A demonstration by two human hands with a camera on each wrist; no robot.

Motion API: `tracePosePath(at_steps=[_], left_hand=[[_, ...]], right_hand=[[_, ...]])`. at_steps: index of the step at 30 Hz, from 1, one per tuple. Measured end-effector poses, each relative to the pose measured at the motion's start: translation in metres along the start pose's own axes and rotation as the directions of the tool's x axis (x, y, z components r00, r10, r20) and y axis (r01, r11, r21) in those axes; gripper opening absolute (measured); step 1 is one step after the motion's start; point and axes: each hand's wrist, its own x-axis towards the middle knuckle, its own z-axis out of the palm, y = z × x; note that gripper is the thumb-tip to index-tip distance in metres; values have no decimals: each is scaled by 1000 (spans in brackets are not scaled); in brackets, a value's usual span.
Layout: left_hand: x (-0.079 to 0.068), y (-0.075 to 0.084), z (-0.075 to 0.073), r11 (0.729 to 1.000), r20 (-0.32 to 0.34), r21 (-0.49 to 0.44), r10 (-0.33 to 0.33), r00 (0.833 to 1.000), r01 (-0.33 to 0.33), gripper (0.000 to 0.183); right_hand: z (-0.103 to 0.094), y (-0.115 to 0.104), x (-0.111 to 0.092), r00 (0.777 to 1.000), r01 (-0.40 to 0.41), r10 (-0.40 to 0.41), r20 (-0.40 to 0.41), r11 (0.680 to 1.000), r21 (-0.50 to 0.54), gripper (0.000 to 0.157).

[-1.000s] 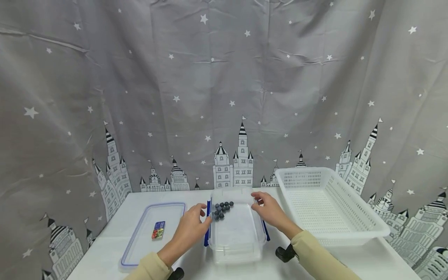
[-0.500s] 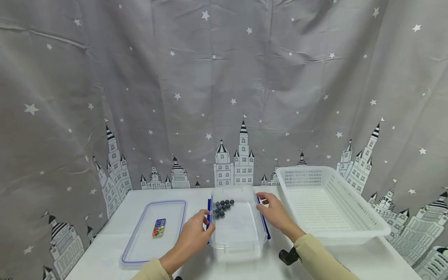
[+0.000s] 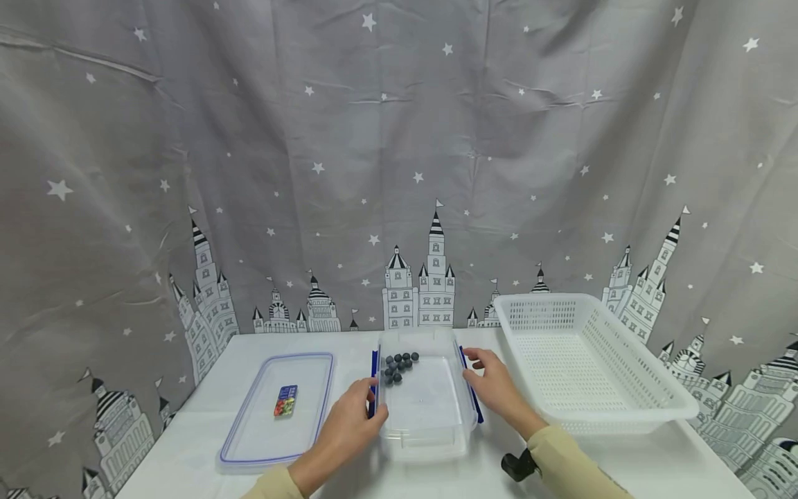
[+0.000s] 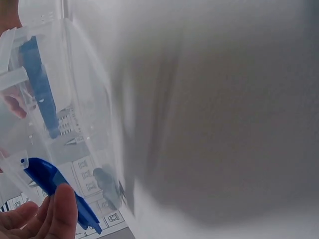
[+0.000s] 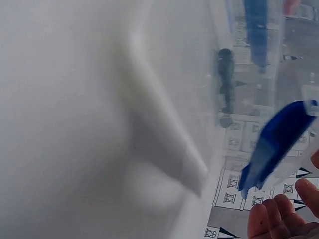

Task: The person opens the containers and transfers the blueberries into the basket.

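Clear box (image 3: 424,412) mid tabletop (image 3: 476,475), far end close to far edge; bare strips L toward lid (image 3: 312,398), R toward wht basket (image 3: 567,374). Dk balls (image 3: 397,367) in box's far L part. L hand (image 3: 352,419) relaxed, fingers at L blue clasp (image 4: 45,174), can't tell if pressing; R hand (image 3: 497,386) fingers loose, just beside R clasp (image 5: 279,142).
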Motion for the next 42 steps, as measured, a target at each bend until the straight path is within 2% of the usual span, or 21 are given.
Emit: tracePosePath(at_steps=[7,15,17,24,30,35,39,42], left_hand=[[-7,0,2,998,-36,47,30,999,-28,50],[-9,3,5,999,-9,40,-13,1000,13,53],[-9,3,6,999,-3,38,-17,1000,17,55],[-9,0,6,999,21,8,-32,999,32,62],[-7,2,7,999,26,-7,-41,999,41,64],[-6,3,9,999,7,-22,-48,999,48,62],[-6,2,10,998,11,-32,-56,998,56,63],[-7,2,10,995,22,-54,-85,996,86,65]], right_hand=[[3,1,-2,1000,21,-21,-5,1000,-19,40],[3,-4,-2,989,139,-144,-33,982,-125,41],[3,-6,0,989,142,-147,-26,980,-141,41],[-2,-25,7,972,231,-234,-7,966,-115,37],[-9,-46,18,974,223,-218,59,972,-80,31],[-14,-58,28,972,171,-160,171,984,-46,26],[-15,-65,36,952,108,-101,290,994,-7,25],[-14,-70,44,923,110,-102,372,994,2,26]])
